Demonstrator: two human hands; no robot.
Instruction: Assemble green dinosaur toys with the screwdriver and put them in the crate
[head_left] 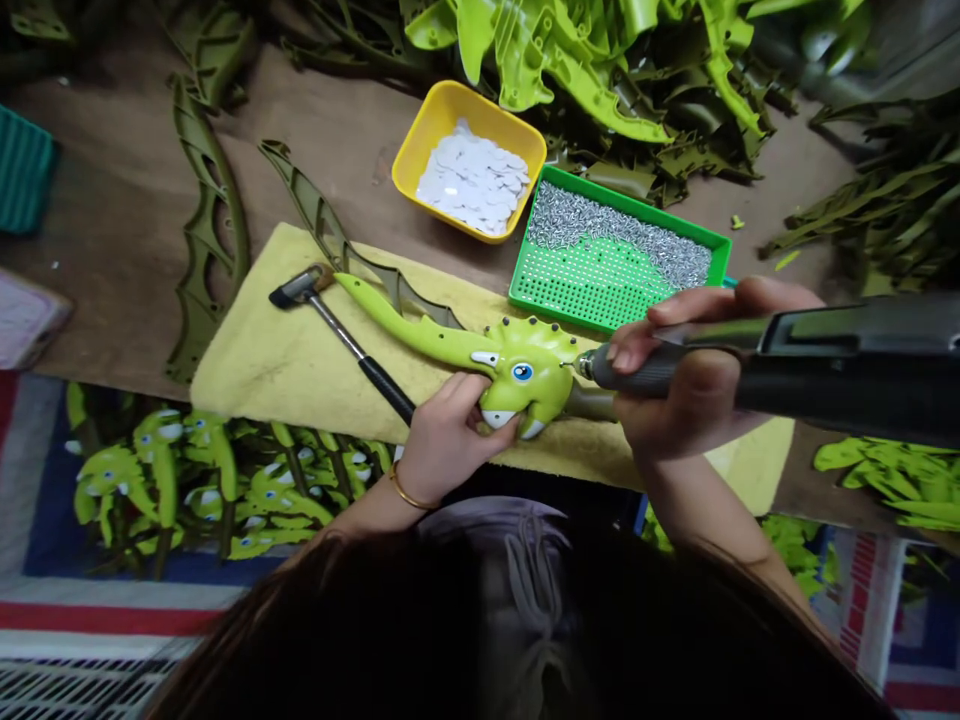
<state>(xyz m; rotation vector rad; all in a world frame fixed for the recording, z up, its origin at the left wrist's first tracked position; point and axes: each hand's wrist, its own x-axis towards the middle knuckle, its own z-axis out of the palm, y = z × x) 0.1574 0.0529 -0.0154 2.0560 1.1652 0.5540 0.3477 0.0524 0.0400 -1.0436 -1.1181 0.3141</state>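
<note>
1. Left hand (446, 440) clenched on green toy dinosaur (480, 350), lying on yellow towel (300, 350) at middle of scene
2. Right hand (679, 370) grasping black drill (645, 365), tip (582, 367) touching dinosaur head (532, 380)
3. Possible danger: tip slipping toward left fingers (469, 395) from uneven pressure; tail (375, 310) knocking near hammer (307, 288)

Dinosaur toy (517, 365) on towel (262, 360) — tray (577, 300) behind

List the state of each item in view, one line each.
left hand, wrapped over the dinosaur's head
right hand, closed around the power screwdriver
green toy dinosaur, pinned on the towel, eye fitted
power screwdriver, tip against the dinosaur's head
hammer, lying on the towel, unheld
yellow towel, spread under the dinosaur
yellow tray, holding white discs
green perforated tray, small metal fasteners covering part of its floor
</note>
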